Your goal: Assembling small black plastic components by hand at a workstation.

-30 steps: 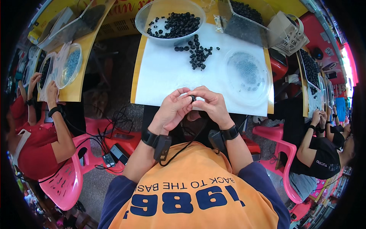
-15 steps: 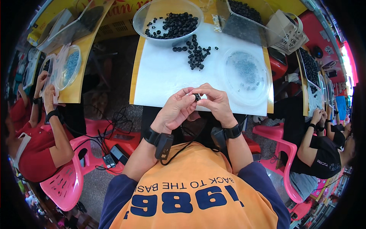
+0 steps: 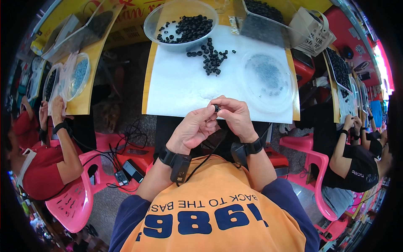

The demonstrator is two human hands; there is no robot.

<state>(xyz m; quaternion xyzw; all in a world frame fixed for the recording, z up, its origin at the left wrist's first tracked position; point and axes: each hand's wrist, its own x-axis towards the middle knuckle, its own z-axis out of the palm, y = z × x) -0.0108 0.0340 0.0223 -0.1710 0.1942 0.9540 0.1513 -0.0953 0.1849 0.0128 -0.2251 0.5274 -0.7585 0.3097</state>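
Observation:
Between my hands, just above the near edge of the white-covered table (image 3: 176, 90), is a small black knob-like part (image 3: 216, 108). My left hand (image 3: 195, 127) pinches it with thumb and fingers. From the other side my right hand (image 3: 236, 117) grips the same part, thumb below and index finger over the top. The fingers partly cover it, so its exact shape is hidden. Loose black parts (image 3: 214, 63) lie in a small heap beyond my hands. To their right sits a round clear shallow dish (image 3: 289, 90) holding small pale blue pieces (image 3: 268, 73).
A large clear bowl (image 3: 184, 47) of black parts stands at the back, with a clear bin (image 3: 264, 31) to its right. A cloth bag (image 3: 312, 33) is beside the bin. People work at tables left and right, on pink chairs (image 3: 71, 208). Cables (image 3: 126, 138) hang at left.
Both hands stay together on the black part, with small shifts of the fingers. The view has shifted slightly; the heap, bowl and dish look unchanged.

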